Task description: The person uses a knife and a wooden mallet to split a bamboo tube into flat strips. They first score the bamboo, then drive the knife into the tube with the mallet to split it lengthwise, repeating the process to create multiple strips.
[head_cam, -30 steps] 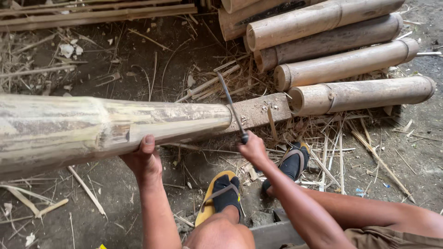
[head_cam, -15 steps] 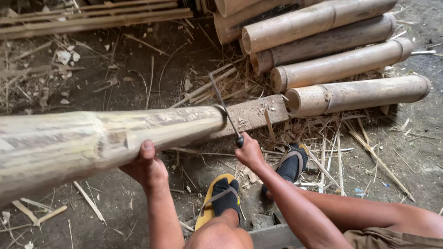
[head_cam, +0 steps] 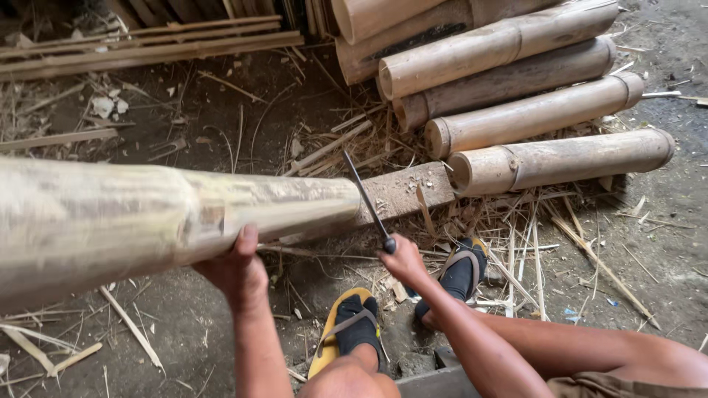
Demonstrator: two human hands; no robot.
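Left hand (head_cam: 237, 271) grips the bamboo pole (head_cam: 147, 217) from below; right hand (head_cam: 402, 259), fist closed, holds a blade (head_cam: 366, 200) against the pole's end.

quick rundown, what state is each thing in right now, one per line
left hand: gripping the underside of the bamboo pole
right hand: closed on the knife handle
bamboo pole: held off the ground, its end resting on the wooden block
knife: blade against the pole's end
wooden block: flat on the ground, covered in chips
bamboo sections: cut, stacked lying down
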